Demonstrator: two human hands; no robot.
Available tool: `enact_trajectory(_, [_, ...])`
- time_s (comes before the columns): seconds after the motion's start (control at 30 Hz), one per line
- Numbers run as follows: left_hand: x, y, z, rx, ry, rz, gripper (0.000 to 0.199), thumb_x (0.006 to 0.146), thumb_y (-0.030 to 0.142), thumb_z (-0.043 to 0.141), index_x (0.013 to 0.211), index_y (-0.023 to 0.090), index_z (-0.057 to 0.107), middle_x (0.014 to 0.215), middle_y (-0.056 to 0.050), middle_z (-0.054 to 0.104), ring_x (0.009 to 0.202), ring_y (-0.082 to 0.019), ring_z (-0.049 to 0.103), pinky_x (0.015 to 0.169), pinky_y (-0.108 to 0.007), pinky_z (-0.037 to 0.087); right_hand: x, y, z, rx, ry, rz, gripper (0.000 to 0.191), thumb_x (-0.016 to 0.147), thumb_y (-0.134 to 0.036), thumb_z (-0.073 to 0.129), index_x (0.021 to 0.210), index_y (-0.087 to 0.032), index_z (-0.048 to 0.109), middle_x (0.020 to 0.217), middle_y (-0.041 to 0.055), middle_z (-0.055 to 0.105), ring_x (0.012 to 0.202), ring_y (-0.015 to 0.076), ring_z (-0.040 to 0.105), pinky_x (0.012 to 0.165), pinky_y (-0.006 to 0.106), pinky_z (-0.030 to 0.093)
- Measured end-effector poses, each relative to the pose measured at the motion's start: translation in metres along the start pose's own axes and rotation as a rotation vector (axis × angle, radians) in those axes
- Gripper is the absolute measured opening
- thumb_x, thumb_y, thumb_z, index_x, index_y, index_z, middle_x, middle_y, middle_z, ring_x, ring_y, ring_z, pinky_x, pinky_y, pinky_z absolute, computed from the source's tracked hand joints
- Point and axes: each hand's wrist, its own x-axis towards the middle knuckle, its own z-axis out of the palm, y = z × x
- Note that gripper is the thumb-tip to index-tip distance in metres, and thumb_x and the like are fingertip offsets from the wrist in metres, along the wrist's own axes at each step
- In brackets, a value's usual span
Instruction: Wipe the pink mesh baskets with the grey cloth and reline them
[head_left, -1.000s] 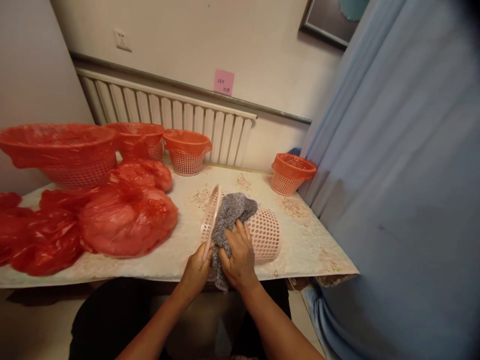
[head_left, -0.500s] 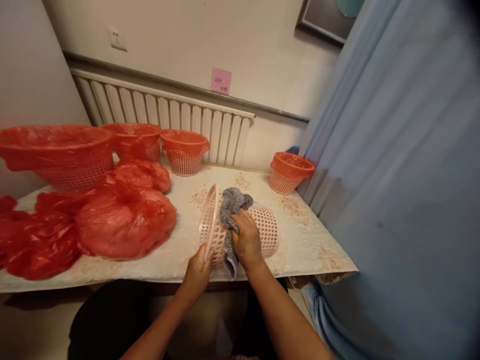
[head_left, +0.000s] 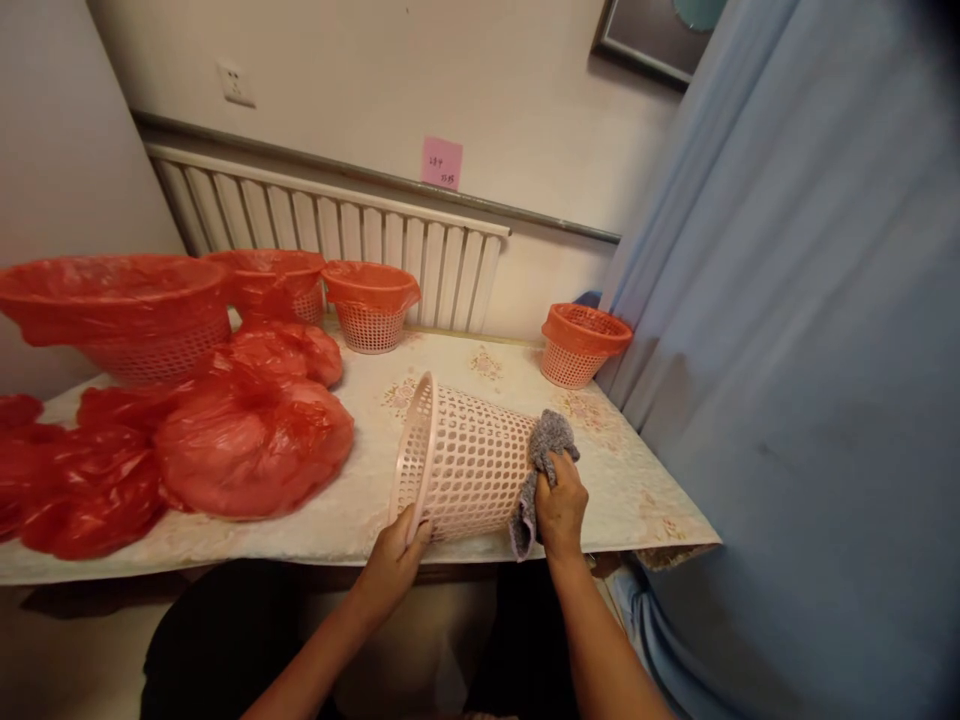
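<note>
A pale pink perforated plastic basket (head_left: 480,462) lies on its side near the front edge of the table, its mouth turned left and its base to the right. My left hand (head_left: 396,560) is closed on the lower part of its rim. In my right hand (head_left: 562,508) is a bunched grey cloth (head_left: 553,437), pressed to the base end of the basket. One corner of the cloth hangs down below the fingers. Parts of my right fingers are hidden in the cloth.
Baskets lined with red plastic bags stand at the back left, one of them a small basket (head_left: 373,308). Another lined basket (head_left: 577,345) is at the back right. Red bags (head_left: 251,445) lie on the flowered tablecloth (head_left: 622,500). A blue curtain (head_left: 787,380) hangs at the right.
My right hand has slid the cloth rightward along the basket, from its middle to its base end. My left hand keeps hold of the rim.
</note>
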Motion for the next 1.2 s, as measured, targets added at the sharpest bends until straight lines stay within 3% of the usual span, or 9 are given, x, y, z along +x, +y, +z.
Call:
enact_trajectory(0.1, [0.014,0.027,-0.009,-0.105,-0.094,-0.028,0.036,0.086,0.040,0.051,0.112,0.016,0.056,0.110,-0.009,0.066,0.102,-0.024,0.059,0.094,-0.037,0.044,-0.008,-0.002,0.003,0.008,-0.013,-0.014,0.036,0.078,-0.012,0.044,0.109,-0.015,0.063,0.115,0.0128,0.062,0.120,0.0260,0.049,0.102,0.049,0.039])
enact_trajectory(0.23, [0.042,0.062,-0.015,-0.356,-0.057,-0.103,0.049,0.086,0.047,0.050,0.121,0.013,0.052,0.113,-0.011,0.066,0.099,-0.024,0.062,0.091,-0.039,0.046,-0.018,-0.002,0.004,0.018,-0.015,-0.006,0.036,0.079,-0.013,0.044,0.111,-0.014,0.062,0.119,0.0135,0.060,0.122,0.0262,0.048,0.102,0.048,0.039])
enact_trajectory(0.43, [0.056,0.062,-0.013,-0.574,-0.151,-0.184,0.062,0.084,0.052,0.053,0.127,0.008,0.047,0.108,-0.016,0.068,0.094,-0.027,0.065,0.084,-0.043,0.050,-0.028,-0.008,0.005,0.046,0.028,0.025,0.035,0.080,-0.016,0.043,0.108,-0.013,0.063,0.117,0.0154,0.061,0.120,0.0278,0.050,0.100,0.049,0.041])
enact_trajectory(0.6, [0.048,0.056,-0.006,-0.553,-0.206,-0.186,0.056,0.085,0.051,0.051,0.125,0.011,0.050,0.106,-0.012,0.069,0.096,-0.026,0.064,0.088,-0.042,0.050,-0.029,-0.064,0.009,0.162,-0.027,-0.125,0.035,0.079,-0.015,0.045,0.108,-0.016,0.062,0.113,0.0118,0.064,0.121,0.0268,0.049,0.101,0.051,0.040])
enact_trajectory(0.73, [0.048,0.049,-0.006,-0.402,-0.148,-0.093,0.051,0.087,0.050,0.047,0.120,0.011,0.054,0.107,-0.010,0.069,0.102,-0.025,0.062,0.094,-0.040,0.046,-0.020,-0.116,0.005,0.250,-0.163,-0.321,0.038,0.074,-0.011,0.046,0.108,-0.018,0.062,0.112,0.0100,0.064,0.123,0.0246,0.047,0.106,0.048,0.036])
enact_trajectory(0.83, [0.048,0.046,-0.008,-0.348,-0.120,-0.060,0.052,0.088,0.050,0.045,0.121,0.010,0.053,0.114,-0.011,0.066,0.107,-0.025,0.059,0.099,-0.040,0.043,-0.005,-0.134,0.002,0.274,-0.210,-0.350,0.040,0.073,-0.010,0.046,0.108,-0.019,0.062,0.112,0.0088,0.063,0.122,0.0231,0.048,0.107,0.045,0.035])
enact_trajectory(1.0, [0.039,0.053,-0.006,-0.410,-0.152,-0.103,0.053,0.086,0.051,0.048,0.121,0.012,0.052,0.117,-0.011,0.065,0.105,-0.025,0.061,0.095,-0.040,0.047,0.020,-0.113,0.007,0.231,-0.247,-0.283,0.039,0.076,-0.012,0.047,0.112,-0.017,0.061,0.114,0.0087,0.063,0.121,0.0224,0.048,0.106,0.041,0.036])
enact_trajectory(1.2, [0.029,0.051,0.000,-0.479,-0.183,-0.102,0.053,0.086,0.049,0.049,0.123,0.012,0.053,0.117,-0.013,0.065,0.110,-0.027,0.059,0.096,-0.044,0.046,0.043,-0.034,0.009,0.071,-0.169,-0.028,0.037,0.076,-0.016,0.045,0.107,-0.016,0.065,0.109,0.0096,0.066,0.104,0.0231,0.058,0.094,0.038,0.044])
